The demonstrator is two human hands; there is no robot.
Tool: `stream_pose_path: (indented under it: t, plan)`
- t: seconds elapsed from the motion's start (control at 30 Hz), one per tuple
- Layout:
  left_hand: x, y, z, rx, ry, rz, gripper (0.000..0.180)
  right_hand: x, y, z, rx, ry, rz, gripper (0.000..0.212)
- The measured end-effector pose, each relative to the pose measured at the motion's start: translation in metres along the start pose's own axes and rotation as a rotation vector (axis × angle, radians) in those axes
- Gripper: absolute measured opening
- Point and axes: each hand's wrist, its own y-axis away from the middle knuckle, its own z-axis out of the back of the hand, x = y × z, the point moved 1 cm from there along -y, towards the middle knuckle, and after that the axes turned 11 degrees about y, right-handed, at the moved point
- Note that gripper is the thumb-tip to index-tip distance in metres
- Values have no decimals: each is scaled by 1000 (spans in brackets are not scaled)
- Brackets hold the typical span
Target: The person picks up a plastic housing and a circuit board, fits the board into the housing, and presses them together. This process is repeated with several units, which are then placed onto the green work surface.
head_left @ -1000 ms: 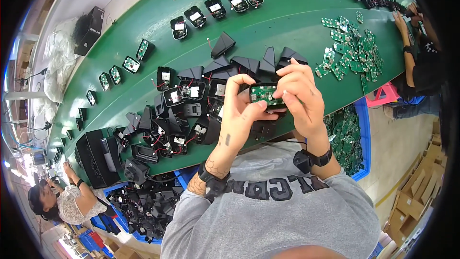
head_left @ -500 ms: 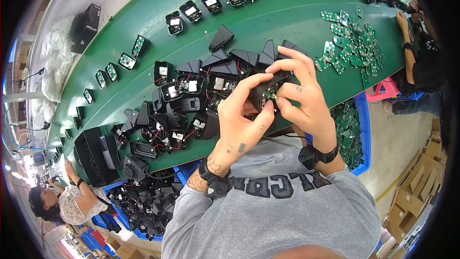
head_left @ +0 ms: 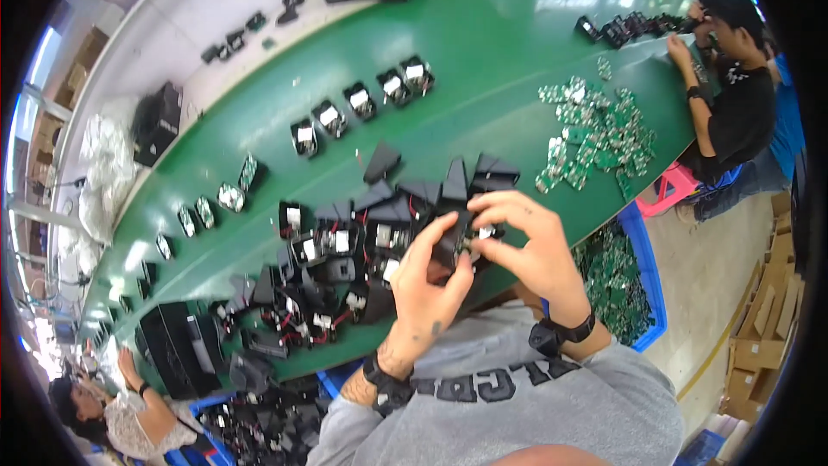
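My left hand (head_left: 431, 283) is wrapped round a black plastic housing (head_left: 446, 246), its thumb at the near edge. A small green circuit board (head_left: 467, 242) with pale parts shows at the housing's open side. Curled over that side, my right hand (head_left: 532, 246) has its thumb and fingertips on the board; the exact grip is partly hidden and blurred. Just beyond my hands lie more black housings (head_left: 394, 207), several with red wires and white parts inside.
Loose circuit boards (head_left: 604, 134) are heaped on the green table (head_left: 492, 43) at the right. Filled housings (head_left: 329, 119) stand in a curved row beyond. Blue bins (head_left: 649, 267) hold boards and black parts below the near edge. Co-workers (head_left: 733, 86) sit at both ends.
The view has tilted up, so the table's far side shows more and everything sits lower. Both hands keep the housing between them; my right fingers have shifted and opened slightly around the board.
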Motion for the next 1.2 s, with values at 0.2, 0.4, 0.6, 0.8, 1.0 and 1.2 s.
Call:
stream_pose_path:
  t: [0.2,0.4,0.6,0.8,1.0,1.2]
  plan:
    - [-4,4,-1,74,-139,-46,44,-20,4,-6,98,-354,-101,14]
    - [-6,2,5,87,515,378,38,-16,2,0,88,-92,167,14]
    - [8,-6,31,348,688,729,44,5,12,18,148,283,847,18]
    - [-8,-7,26,242,522,580,38,16,9,14,62,496,637,12]
    - [-7,2,13,33,162,-5,38,11,11,-15,-189,253,163,11]
    - [-1,-3,8,-22,164,-30,43,-2,1,-27,-310,106,136,12]
